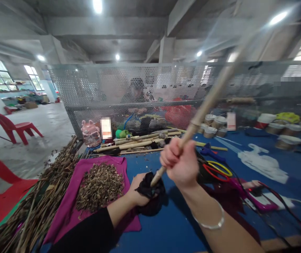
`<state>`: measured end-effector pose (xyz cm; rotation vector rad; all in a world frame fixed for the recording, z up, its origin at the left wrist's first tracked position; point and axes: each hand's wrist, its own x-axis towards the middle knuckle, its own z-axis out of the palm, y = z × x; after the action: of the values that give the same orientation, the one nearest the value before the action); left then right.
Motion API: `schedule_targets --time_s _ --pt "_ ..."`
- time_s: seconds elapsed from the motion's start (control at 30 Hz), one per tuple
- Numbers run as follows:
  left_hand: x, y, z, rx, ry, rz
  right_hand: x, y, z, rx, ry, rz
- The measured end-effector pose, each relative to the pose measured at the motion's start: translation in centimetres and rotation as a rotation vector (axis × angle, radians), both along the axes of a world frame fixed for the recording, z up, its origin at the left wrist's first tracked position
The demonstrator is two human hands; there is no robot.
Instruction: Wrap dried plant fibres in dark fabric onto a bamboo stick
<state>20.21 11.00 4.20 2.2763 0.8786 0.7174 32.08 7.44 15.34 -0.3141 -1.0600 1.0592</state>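
My right hand (180,163) is closed around a long pale wooden stick (211,98) that slants up to the right and is blurred at its far end. The stick's lower tip goes into a black cloth bundle (150,195) on the blue table (166,232). My left hand (137,191) is wrapped around that bundle, holding it against the table. A silver bangle (211,223) sits on my right wrist. Left of the bundle, a heap of dried brown bits (99,186) lies on a magenta cloth (68,207).
A pile of dry twigs (40,196) lines the table's left edge, with red plastic chairs (16,128) beyond. Bamboo sticks (134,142), coloured cables (217,170), a white bag (265,163) and tubs (213,128) lie farther back. A person sits behind the perforated metal screen (108,88).
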Motion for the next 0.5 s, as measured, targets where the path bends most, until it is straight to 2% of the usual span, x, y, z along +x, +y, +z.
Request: schedule_targets --time_s 0.07,0.13,0.2,0.27,0.33,0.4,0.47,0.5 --pt "0.3 -0.7 0.3 0.030 0.136 0.099 0.8 -2.9 -1.2 0.087 0.052 -0.114" --pt "0.6 -1.3 0.7 0.074 0.224 0.130 1.2 -4.9 -2.1 0.152 0.078 -0.197" --pt "0.8 -1.6 1.1 0.109 0.255 0.114 1.4 -5.4 -2.5 0.168 0.066 -0.207" --pt "0.8 -1.5 1.2 0.093 0.209 0.103 1.8 -4.5 -2.9 0.141 0.003 -0.194" --pt "0.7 -1.1 1.0 0.054 0.073 0.120 2.4 -2.9 -3.9 0.059 -0.135 -0.216" --pt "0.5 -0.6 0.6 0.036 -0.081 0.137 3.0 -1.3 -5.8 -0.108 -0.374 -0.230" --pt "0.3 -0.1 0.2 0.041 -0.152 0.133 3.1 -0.3 -8.3 -0.326 -0.675 -0.178" --pt "0.2 0.0 0.1 0.039 -0.155 0.130 2.8 -0.1 -9.5 -0.372 -0.794 -0.103"
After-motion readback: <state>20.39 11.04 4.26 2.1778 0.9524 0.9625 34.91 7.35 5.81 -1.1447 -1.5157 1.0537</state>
